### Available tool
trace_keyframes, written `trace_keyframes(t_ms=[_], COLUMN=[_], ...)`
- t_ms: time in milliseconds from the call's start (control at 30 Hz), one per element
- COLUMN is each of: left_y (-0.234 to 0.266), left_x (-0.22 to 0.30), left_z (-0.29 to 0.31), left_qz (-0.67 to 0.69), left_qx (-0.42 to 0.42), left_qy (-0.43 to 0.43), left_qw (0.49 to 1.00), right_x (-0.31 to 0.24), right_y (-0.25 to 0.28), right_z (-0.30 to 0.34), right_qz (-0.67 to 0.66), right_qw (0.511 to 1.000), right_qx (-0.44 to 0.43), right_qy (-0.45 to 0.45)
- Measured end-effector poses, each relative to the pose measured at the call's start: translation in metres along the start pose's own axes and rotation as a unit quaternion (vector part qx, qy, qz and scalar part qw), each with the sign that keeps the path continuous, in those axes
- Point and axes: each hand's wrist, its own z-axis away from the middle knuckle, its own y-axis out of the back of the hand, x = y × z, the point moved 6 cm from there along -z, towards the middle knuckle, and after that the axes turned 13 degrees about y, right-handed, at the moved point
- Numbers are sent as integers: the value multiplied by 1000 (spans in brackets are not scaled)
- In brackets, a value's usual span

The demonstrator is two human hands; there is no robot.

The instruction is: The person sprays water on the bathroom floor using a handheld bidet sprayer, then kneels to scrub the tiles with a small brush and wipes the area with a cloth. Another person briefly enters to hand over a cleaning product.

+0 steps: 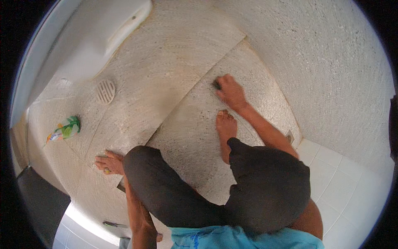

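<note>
My right hand (232,92) is closed round a small dark object (216,84), pressed down on the speckled grey floor (186,124) beyond my bare foot (226,124). Motion blur and the fingers hide what kind of object it is. On the left, my left hand (110,163) rests on the floor with its fingers spread and nothing held. It wears a ring, and my left knee partly covers the wrist. Farther left lies a green and white plastic bottle (68,128) with an orange tip.
A round slotted drain cover (105,91) sits in the floor near a white fixture (95,45). A raised floor edge (182,101) runs diagonally between my hands. Speckled wall (327,66) and white tiles (331,166) stand right. A dark-handled tool (112,224) lies lower left.
</note>
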Motion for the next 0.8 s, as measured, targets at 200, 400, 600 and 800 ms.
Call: trace_keyframes(t_ms=[200,400,600,800], left_y=[-9,-20,-27,-31], left_x=[-6,-19,-22,-28], left_z=[-7,-15,-20,-22], left_qz=[-24,-43,-43,-58], left_qx=[-15,23,46,71], left_qy=[56,40,35,29], left_qw=[998,998,997,995], right_x=[66,83,87,152], right_y=[56,61,54,81], right_z=[-3,12,9,77], right_qz=[129,132,99,165], right_qw=[978,959,986,890], right_qx=[-76,44,19,53], right_qy=[-144,-246,-136,-422])
